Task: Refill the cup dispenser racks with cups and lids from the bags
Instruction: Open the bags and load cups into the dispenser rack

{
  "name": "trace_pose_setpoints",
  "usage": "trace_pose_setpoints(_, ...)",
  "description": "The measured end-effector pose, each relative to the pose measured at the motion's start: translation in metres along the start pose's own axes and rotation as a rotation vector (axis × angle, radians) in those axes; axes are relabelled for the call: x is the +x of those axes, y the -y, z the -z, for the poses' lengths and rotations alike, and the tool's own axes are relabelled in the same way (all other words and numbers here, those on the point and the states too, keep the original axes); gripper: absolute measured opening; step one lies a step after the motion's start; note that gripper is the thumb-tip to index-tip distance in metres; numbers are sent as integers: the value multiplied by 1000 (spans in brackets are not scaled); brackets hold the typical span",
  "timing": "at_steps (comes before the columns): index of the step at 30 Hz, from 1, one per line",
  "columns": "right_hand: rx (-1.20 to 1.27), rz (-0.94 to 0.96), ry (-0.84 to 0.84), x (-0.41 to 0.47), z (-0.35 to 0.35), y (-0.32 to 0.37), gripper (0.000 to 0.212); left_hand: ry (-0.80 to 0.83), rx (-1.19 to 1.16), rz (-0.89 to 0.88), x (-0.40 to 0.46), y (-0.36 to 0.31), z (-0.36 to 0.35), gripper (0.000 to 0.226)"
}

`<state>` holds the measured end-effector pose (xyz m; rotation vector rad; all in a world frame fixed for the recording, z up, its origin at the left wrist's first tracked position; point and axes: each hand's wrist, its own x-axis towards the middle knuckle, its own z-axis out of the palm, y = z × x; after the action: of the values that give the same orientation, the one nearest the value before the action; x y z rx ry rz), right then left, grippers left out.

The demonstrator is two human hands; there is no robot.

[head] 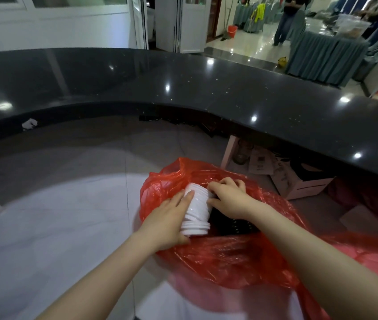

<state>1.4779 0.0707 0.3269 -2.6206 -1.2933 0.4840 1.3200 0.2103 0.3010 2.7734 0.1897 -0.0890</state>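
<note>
A red plastic bag (234, 257) lies open on the floor below me. In its mouth sits a stack of white lids (196, 211), lying on its side. My left hand (168, 221) grips the stack along its left side, thumb under the near end. On the stack's right side my right hand (228, 195) holds its far end with curled fingers. Something black (234, 224) lies deeper in the bag, under my right wrist. No dispenser rack is in view.
A curved black counter (183, 88) arcs across in front of me. Under it at the right stand cardboard boxes (299, 181). A crumpled white scrap (29, 124) lies on the ledge at the left. People stand by draped tables (326, 51) in the far room.
</note>
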Motion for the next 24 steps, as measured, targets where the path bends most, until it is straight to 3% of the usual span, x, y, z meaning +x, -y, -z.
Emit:
trace_pose_setpoints(5,14,25,28,-7,1,2,9,-108,-102,-34,-4,8,-1,102)
trace_pose_setpoints(9,-15,53,59,-12,-1,5,41,-125,-102,-29,-6,8,-3,97)
trace_pose_setpoints(12,-35,80,44,-15,-3,8,49,-147,-152,-35,-8,7,-3,97)
trace_pose_setpoints(15,-6,78,6,-22,2,8,44,-249,-185,-6,-13,8,0,91)
trace_pose_setpoints(19,50,46,-159,-32,14,8,32,-448,-143,187,-14,7,13,79)
trace_pose_setpoints(24,72,57,-304,-45,21,13,35,-457,-514,217,-11,1,28,70)
